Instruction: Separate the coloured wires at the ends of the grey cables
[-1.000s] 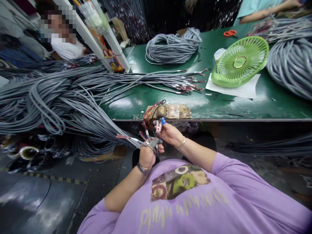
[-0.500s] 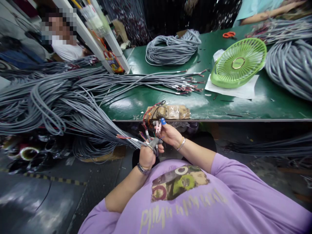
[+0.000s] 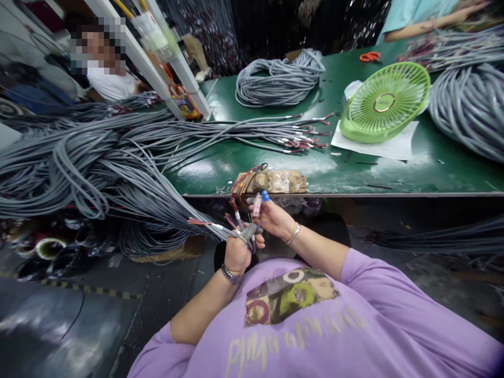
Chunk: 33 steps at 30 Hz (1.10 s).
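Closed round several grey cables (image 3: 251, 242), my left hand (image 3: 237, 255) is low in front of the table edge. Stripped ends with thin coloured wires (image 3: 200, 222) stick out beside and above that hand. My right hand (image 3: 277, 219) is just to the right, its fingers closed on a small pink-and-white piece (image 3: 257, 206), too blurred to name exactly. A blue cover (image 3: 265, 196) sits on one of its fingertips. The piece is above the coloured wires; whether it touches them I cannot tell. Right behind it, a taped block (image 3: 281, 181) with red and black leads lies at the table edge.
A large bundle of grey cables (image 3: 79, 163) covers the left side of the green table (image 3: 346, 176). Farther back are a cable coil (image 3: 279, 79), a green fan (image 3: 388, 100) on paper and orange scissors (image 3: 370, 56). Two other people (image 3: 110, 81) are beyond the table.
The pink-and-white piece has turned slightly in my right fingers, and the blue-covered fingertip has shifted a little to the right. My left hand stays nearly still on the cables.
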Motion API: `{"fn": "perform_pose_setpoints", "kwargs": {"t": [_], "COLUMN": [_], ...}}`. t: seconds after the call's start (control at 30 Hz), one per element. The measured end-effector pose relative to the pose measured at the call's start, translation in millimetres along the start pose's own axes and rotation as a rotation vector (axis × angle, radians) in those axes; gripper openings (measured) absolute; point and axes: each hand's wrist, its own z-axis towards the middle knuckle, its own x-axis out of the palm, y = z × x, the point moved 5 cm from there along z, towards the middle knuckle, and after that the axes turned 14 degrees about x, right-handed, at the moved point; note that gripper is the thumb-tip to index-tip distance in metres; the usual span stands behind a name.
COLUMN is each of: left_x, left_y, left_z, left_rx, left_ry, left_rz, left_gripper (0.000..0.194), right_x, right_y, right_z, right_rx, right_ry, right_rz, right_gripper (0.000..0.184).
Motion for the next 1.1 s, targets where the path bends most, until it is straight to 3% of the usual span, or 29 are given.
{"fn": "perform_pose_setpoints", "kwargs": {"t": [0.13,0.3,0.57,1.1], "left_x": [-1.6,-7.0,0.2,-0.1], "left_y": [-1,1,-7,1], "left_z": [-5,-10,-6,-2], "left_rx": [0.020,0.059,0.118,0.072], "left_ry": [0.052,0.032,-0.047,-0.056], "left_rz": [-0.002,-0.013,-0.003,0.037], "left_gripper": [0.029,0.028,0.028,0.030], "right_x": [-5,-9,-3,1], "right_y": [-2,-1,9,4], "right_z": [-5,-11,-6,-1], "right_rx": [0.058,0.107,-0.036,-0.139], "right_ry": [0.058,0.092,0.014,-0.079], "right_rz": [-0.025,-0.109,-0.218,-0.075], "right_gripper": [0.051,0.053,0.037,0.036]}}
